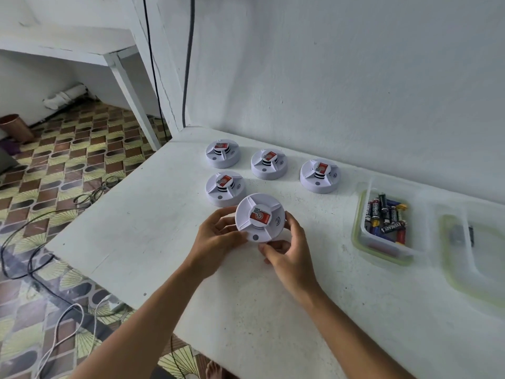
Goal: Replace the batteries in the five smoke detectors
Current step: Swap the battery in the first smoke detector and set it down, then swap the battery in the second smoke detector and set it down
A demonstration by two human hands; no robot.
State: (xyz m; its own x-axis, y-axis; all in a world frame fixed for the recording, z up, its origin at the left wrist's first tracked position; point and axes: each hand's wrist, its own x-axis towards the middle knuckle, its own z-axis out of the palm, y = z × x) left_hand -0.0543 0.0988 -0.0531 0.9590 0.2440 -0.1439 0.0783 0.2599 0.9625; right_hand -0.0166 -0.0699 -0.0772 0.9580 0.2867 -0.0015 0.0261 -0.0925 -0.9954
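I hold a white round smoke detector (259, 218) with a red label tilted up off the white table (153, 225). My left hand (216, 236) grips its left rim, and my right hand (287, 248) grips its right and lower rim. Several other detectors stand on the table behind it: one just behind (223, 189), one at the far left (222, 153), one in the middle (269, 164) and one to the right (319, 176). A clear plastic box (363, 239) with a green rim holds several batteries (386, 217).
A second clear container (461, 274) lies at the right edge with a dark item inside. The white wall (355, 91) runs close behind the detectors. The table's left edge drops to a patterned floor with cables (35, 263). A bare foot (216, 370) shows below.
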